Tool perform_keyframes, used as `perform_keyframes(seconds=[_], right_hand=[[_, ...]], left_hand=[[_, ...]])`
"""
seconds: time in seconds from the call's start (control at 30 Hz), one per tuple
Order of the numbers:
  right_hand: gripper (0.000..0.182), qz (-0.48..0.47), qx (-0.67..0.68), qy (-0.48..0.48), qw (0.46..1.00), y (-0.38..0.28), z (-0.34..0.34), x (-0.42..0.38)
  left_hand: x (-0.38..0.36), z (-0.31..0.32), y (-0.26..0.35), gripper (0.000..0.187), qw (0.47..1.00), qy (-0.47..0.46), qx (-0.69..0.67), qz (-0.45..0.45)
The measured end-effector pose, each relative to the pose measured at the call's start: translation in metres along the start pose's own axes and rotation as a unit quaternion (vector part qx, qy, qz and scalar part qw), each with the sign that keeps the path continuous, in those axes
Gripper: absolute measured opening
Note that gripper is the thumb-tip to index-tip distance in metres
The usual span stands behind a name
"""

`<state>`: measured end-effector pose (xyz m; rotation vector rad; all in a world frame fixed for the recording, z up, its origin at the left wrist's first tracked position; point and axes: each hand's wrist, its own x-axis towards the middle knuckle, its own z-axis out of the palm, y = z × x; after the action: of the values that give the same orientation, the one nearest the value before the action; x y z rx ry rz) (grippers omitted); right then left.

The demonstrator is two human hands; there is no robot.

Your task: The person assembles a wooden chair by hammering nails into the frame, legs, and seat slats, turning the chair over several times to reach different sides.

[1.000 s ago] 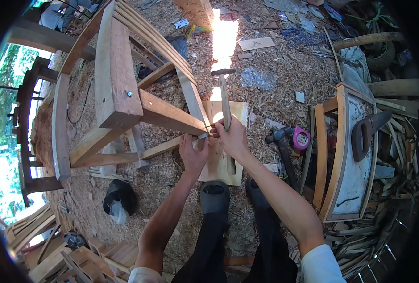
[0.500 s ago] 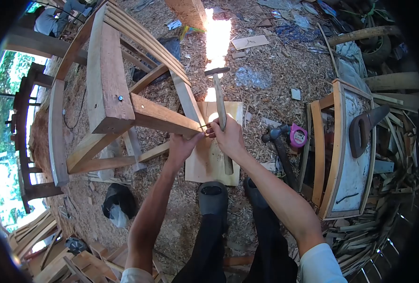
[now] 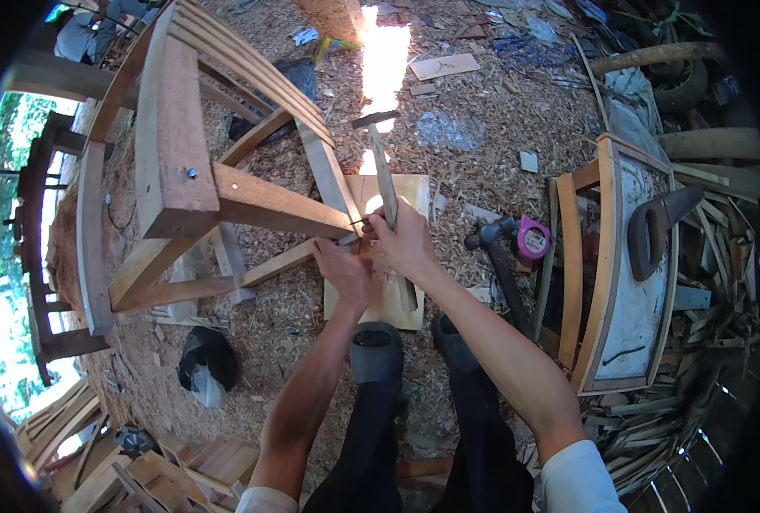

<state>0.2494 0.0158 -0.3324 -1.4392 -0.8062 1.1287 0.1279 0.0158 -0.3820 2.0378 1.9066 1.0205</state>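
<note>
On the sawdust floor before me stands the wooden frame [image 3: 226, 184]. Below its rail end lies a board [image 3: 380, 256]. My right hand [image 3: 405, 244] grasps the hammer [image 3: 384, 184], head pointing away. My left hand [image 3: 345, 274], just beside, pinches a nail [image 3: 358, 221] against the rail.

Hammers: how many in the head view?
2. One hammer is gripped by the right hand, head up near the wooden frame. A second hammer lies on the sawdust beside the pink tape measure. Clutter at right may hide more.
</note>
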Motion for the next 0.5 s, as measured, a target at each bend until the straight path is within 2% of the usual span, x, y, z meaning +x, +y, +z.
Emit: perform_keyframes(seconds=[0.07,0.23,0.5], right_hand=[[0.014,0.003,-0.044,0.0,0.999,-0.004,-0.006,-0.003],[0.014,0.052,-0.028,-0.019,0.998,0.005,-0.006,0.0],[0.015,0.03,-0.045,-0.019,0.998,0.006,-0.001,0.0]], left_hand=[[-0.002,0.003,0.0,0.056,1.0,0.013,0.019,-0.004],[-0.003,0.001,0.008,0.054,1.0,0.025,0.002,-0.017],[0.001,-0.005,0.01,0.053,1.0,0.008,-0.007,0.011]])
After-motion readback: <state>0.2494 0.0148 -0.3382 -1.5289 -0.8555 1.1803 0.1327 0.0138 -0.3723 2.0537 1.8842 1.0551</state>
